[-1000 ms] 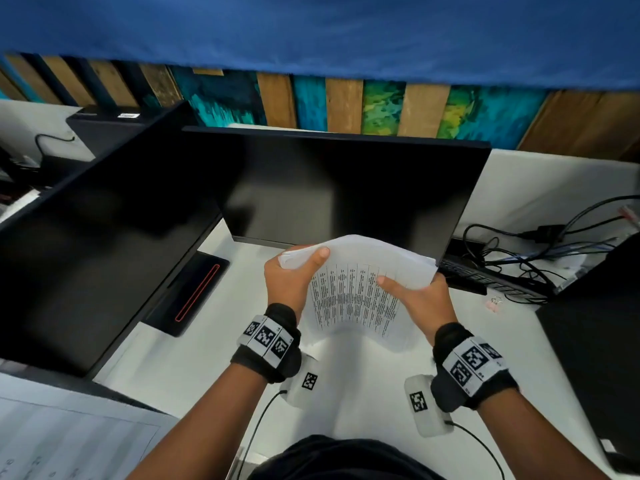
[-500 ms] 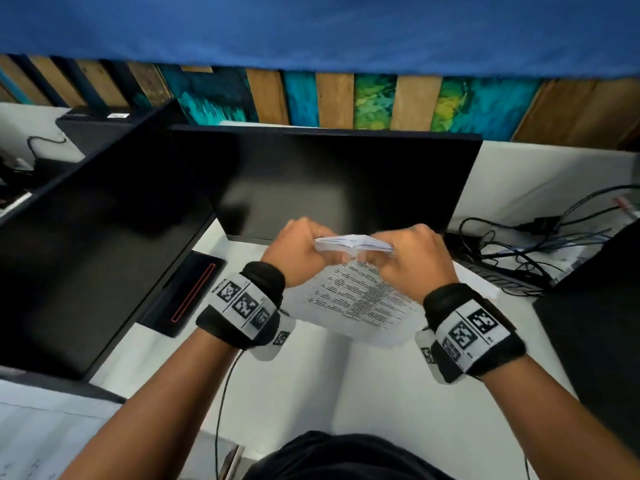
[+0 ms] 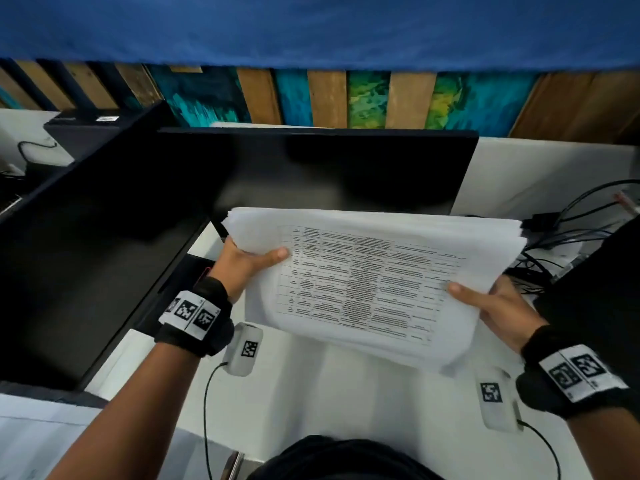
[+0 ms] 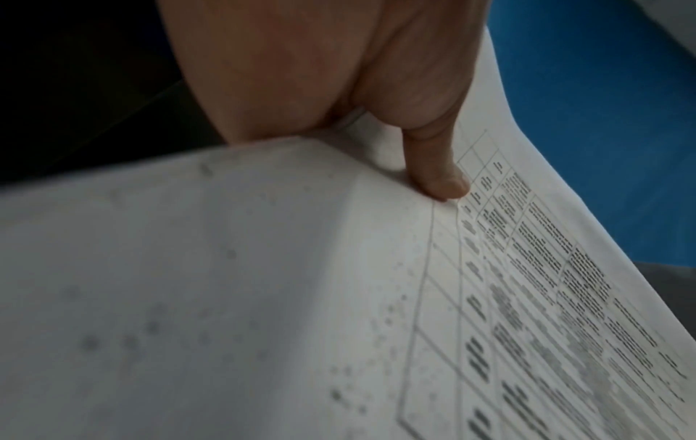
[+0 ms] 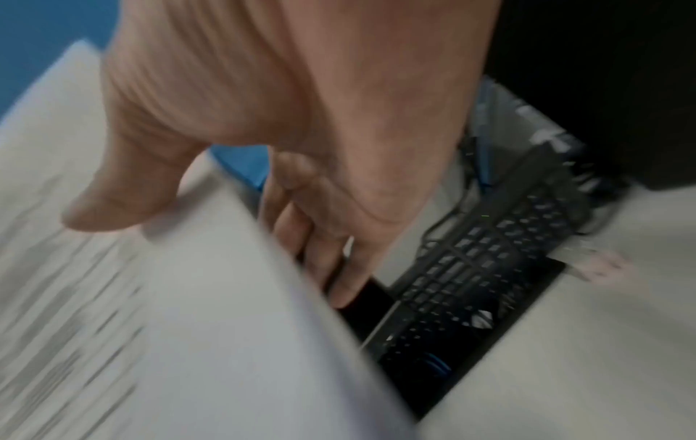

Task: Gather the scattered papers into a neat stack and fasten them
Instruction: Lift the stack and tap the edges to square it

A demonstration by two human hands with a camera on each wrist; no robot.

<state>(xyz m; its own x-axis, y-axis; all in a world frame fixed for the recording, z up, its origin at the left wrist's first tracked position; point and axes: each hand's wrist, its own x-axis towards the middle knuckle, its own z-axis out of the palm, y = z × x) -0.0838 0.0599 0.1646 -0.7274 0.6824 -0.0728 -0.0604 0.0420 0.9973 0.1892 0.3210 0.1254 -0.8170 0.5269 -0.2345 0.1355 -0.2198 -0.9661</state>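
Note:
A stack of white printed papers (image 3: 367,271) with a table of text on its top sheet is held in the air above the white desk (image 3: 311,403), lying nearly flat and wide. My left hand (image 3: 242,263) grips its left edge, thumb on top (image 4: 437,175) and fingers hidden underneath. My right hand (image 3: 495,303) holds the right edge, thumb pressed on the top sheet (image 5: 113,202) and fingers curled beneath (image 5: 331,262). The papers (image 4: 263,297) fill the left wrist view; in the right wrist view the stack (image 5: 169,297) is blurred.
A black monitor (image 3: 329,168) stands just behind the papers and another dark screen (image 3: 86,254) is at the left. A black keyboard (image 5: 482,285) and tangled cables (image 3: 568,233) lie at the right. More paper (image 3: 41,441) lies at bottom left.
The stack stood on edge between both fists half a second ago. Now it is turned flat and landscape, raised toward the camera, with my hands spread to its left and right edges.

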